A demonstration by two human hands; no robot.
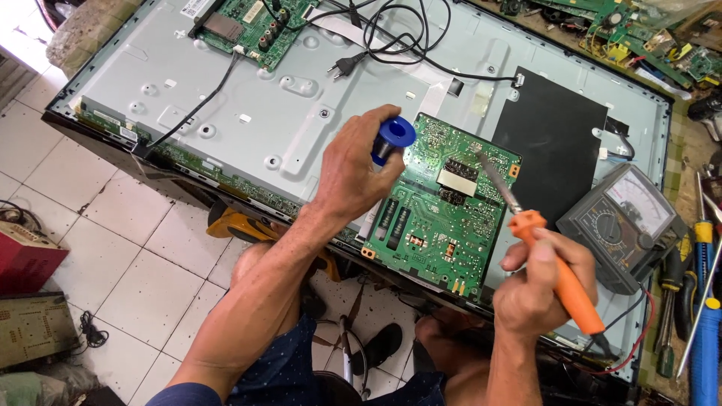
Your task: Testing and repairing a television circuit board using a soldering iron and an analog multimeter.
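Two bare hands work over an opened flat-screen set lying face down. Nearest, the right hand (538, 289) wraps its fingers (526, 252) tight around the orange handle of a soldering iron (553, 259), whose metal tip slants up and left onto the green circuit board (444, 214), near a white-labelled part in the board's upper middle. The left hand (353, 169) grips a blue desoldering pump (391, 139), fingers curled around its barrel, just beside the board's upper left edge and a little apart from the iron's tip. My judgement is that a solder joint is being heated for removal: the step in hand is warming the joint, and the next move calls for bringing the pump's nozzle right beside the tip without disturbing neighbouring parts. Whether the tip truly touches a joint is too fine to tell.

Right of the board an analogue multimeter (624, 225) rests on the panel's corner, with screwdrivers (703, 301) just beyond it. Farther off, a black sheet (553, 131) covers part of the grey metal back panel (248, 98), where a black power plug (346, 66) and its cable lie loose near a second green board (259, 26). Below the set, white floor tiles (135, 278) show, with a red box (26, 259) at the left edge.
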